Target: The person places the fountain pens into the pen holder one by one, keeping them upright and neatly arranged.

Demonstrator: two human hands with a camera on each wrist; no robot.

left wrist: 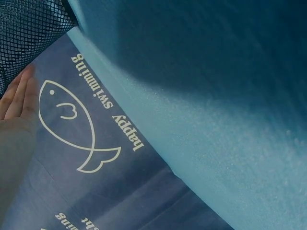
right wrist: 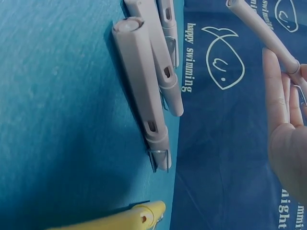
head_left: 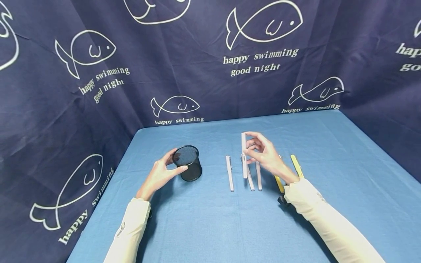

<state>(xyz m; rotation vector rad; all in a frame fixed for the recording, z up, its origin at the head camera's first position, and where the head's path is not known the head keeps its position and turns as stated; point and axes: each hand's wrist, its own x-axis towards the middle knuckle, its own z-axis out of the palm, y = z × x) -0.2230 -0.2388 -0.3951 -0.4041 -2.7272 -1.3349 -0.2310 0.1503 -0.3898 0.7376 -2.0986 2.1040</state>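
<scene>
The left hand clasps the cup; the right hand pinches a raised pen. A slack pinch could drop the pen; uneven pressure could tip the cup.

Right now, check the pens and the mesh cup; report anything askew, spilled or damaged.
Slightly odd: on the blue cloth, the middle pale pen lies askew, its near end angled toward the right-hand pale pen. No spill or damage shows.

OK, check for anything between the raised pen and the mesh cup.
One pale pen lies on the table between the raised pen in the right hand and the mesh cup; it looks too low to block.
</scene>
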